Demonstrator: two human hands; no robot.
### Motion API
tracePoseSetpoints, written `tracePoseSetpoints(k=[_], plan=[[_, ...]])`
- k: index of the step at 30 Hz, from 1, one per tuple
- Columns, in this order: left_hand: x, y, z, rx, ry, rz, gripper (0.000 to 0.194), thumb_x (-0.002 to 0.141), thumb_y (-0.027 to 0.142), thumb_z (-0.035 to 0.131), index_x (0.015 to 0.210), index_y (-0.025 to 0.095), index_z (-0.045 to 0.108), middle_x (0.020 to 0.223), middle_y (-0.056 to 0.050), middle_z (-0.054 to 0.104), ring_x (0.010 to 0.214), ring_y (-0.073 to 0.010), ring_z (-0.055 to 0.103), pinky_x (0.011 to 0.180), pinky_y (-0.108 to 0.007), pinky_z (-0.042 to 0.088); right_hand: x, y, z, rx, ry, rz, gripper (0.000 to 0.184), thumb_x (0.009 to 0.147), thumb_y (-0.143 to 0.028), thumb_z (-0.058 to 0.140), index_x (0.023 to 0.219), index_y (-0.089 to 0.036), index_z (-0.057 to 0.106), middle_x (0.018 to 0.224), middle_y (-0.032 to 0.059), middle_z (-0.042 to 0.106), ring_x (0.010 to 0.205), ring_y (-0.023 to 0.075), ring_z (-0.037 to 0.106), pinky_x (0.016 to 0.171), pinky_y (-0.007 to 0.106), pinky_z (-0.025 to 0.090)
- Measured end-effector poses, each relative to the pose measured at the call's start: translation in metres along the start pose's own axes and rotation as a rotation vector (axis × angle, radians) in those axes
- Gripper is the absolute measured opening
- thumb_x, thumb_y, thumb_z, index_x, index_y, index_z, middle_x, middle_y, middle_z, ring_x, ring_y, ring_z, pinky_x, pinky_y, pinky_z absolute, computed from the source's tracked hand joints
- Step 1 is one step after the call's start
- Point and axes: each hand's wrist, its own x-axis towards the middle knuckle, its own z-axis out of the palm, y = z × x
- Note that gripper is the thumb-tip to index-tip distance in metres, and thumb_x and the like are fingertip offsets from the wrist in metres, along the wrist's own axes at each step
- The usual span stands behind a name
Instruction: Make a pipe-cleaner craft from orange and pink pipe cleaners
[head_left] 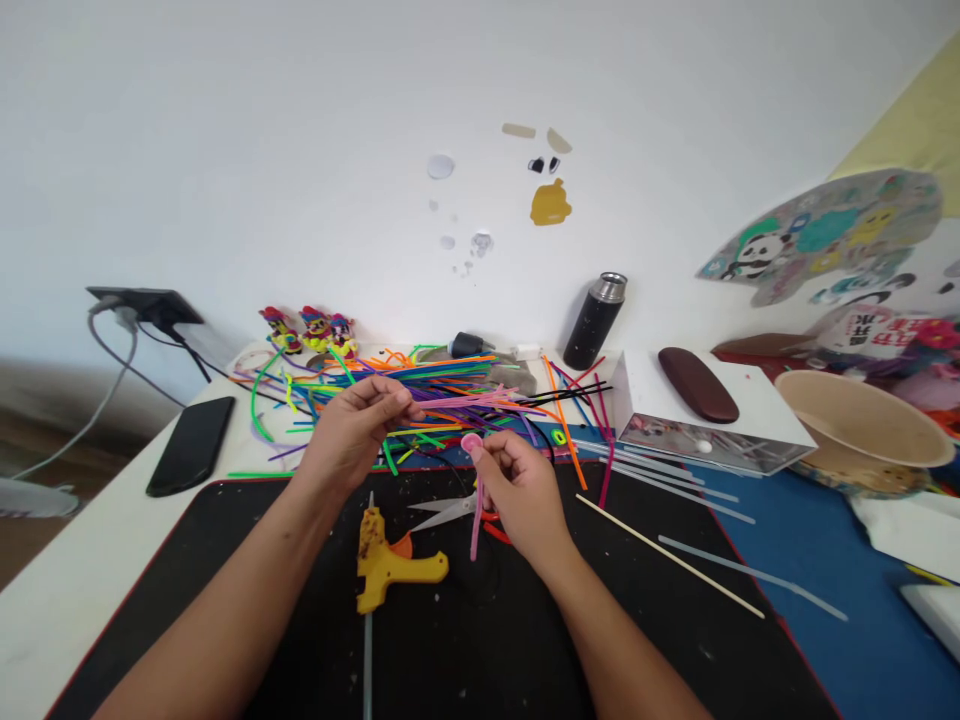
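Pinched in my left hand (367,420) are the ends of several straight pink pipe cleaners (465,398), which reach to the right over a heap of coloured ones. My right hand (521,490) grips a pink pipe cleaner (475,525) with a coiled round top (471,442) and a stem hanging down. Just below and left of that stem lies a pair of scissors (442,514), partly hidden by my right hand. A yellow hot glue gun (397,565) rests on the black mat (480,670), with a glue stick (367,660) sticking out of its rear.
Coloured pipe cleaners (442,372) pile up along the wall. A black flask (595,322) stands behind, near a white box (637,400) topped by a dark red case (697,384). Clear glue sticks (690,488) and a wooden stick (675,558) lie right; a phone (191,446) lies left.
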Motion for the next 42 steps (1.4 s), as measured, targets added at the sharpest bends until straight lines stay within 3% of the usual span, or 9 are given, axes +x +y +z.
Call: tracePoseSetpoints(k=[3,10,14,20,25,29,33,37,42], plan=[[0.001,-0.002,0.0,-0.009,-0.03,-0.001,0.036,0.069,0.039,0.096,0.066,0.017,0.066,0.055,0.002,0.062,0.053,-0.0113,0.058,0.055,-0.022,0.049,0.0,0.003,0.001,-0.016,0.009,-0.005,0.037,0.096,-0.055,0.071,0.082,-0.022,0.064,0.054,-0.0058,0.051,0.046,0.0119,0.046,0.045,0.024,0.035],[0.0,-0.003,0.003,0.005,-0.117,-0.004,0.059,0.086,0.047,0.082,0.054,0.021,0.04,0.042,0.009,0.031,0.038,-0.0061,0.029,0.043,-0.023,0.025,-0.002,0.005,0.004,-0.079,0.0,-0.046,0.039,0.097,-0.056,0.068,0.079,-0.021,0.064,0.056,-0.0063,0.045,0.048,0.0117,0.043,0.046,0.023,0.035],[-0.002,-0.005,0.003,-0.06,-0.155,-0.012,0.05,0.08,0.052,0.088,0.065,0.018,0.054,0.052,0.005,0.048,0.05,-0.0094,0.046,0.052,-0.021,0.037,-0.004,0.007,0.006,-0.101,-0.015,-0.059,0.04,0.098,-0.057,0.066,0.081,-0.021,0.065,0.057,-0.0056,0.046,0.049,0.0121,0.044,0.046,0.023,0.036],[-0.003,-0.006,0.0,-0.093,-0.205,-0.069,0.04,0.075,0.041,0.095,0.075,0.016,0.063,0.066,-0.001,0.065,0.063,-0.0128,0.059,0.061,-0.022,0.047,-0.004,0.005,0.005,-0.119,-0.012,-0.058,0.04,0.097,-0.057,0.066,0.08,-0.021,0.065,0.056,-0.0056,0.046,0.049,0.0121,0.043,0.046,0.024,0.036],[0.0,-0.006,-0.003,-0.124,-0.179,-0.077,0.037,0.072,0.037,0.097,0.076,0.015,0.068,0.069,-0.004,0.068,0.066,-0.0146,0.064,0.062,-0.022,0.049,-0.003,0.002,0.006,-0.111,-0.009,-0.061,0.04,0.097,-0.056,0.067,0.08,-0.021,0.065,0.056,-0.0055,0.047,0.048,0.0118,0.044,0.046,0.024,0.036],[0.008,0.0,-0.011,-0.284,-0.113,0.019,0.034,0.076,0.029,0.093,0.072,0.016,0.062,0.06,0.002,0.054,0.056,-0.0111,0.051,0.056,-0.022,0.044,-0.004,0.002,0.005,-0.09,-0.001,-0.06,0.039,0.096,-0.057,0.069,0.082,-0.021,0.066,0.056,-0.0052,0.049,0.048,0.0119,0.046,0.046,0.023,0.037],[0.016,0.022,-0.032,-0.359,-0.06,0.108,0.04,0.076,0.027,0.09,0.067,0.017,0.052,0.056,0.007,0.036,0.05,-0.0084,0.034,0.051,-0.022,0.038,-0.003,-0.002,0.001,-0.059,0.027,-0.031,0.043,0.094,-0.061,0.071,0.081,-0.02,0.065,0.054,-0.0048,0.051,0.047,0.0119,0.047,0.045,0.023,0.038],[0.017,0.051,-0.053,-0.379,0.05,0.217,0.03,0.086,0.022,0.08,0.07,0.018,0.055,0.054,0.008,0.029,0.048,-0.0081,0.026,0.051,-0.02,0.035,0.001,-0.004,-0.003,-0.022,0.052,-0.021,0.045,0.093,-0.062,0.072,0.079,-0.021,0.063,0.052,-0.005,0.052,0.045,0.0113,0.046,0.045,0.023,0.038],[0.017,0.06,-0.055,-0.246,0.113,0.239,0.048,0.09,0.032,0.074,0.058,0.021,0.04,0.048,0.007,0.022,0.044,-0.0099,0.016,0.047,-0.024,0.029,0.0,-0.002,-0.001,-0.038,0.027,-0.025,0.043,0.094,-0.06,0.072,0.08,-0.02,0.065,0.052,-0.0048,0.052,0.046,0.0115,0.046,0.046,0.023,0.036]])
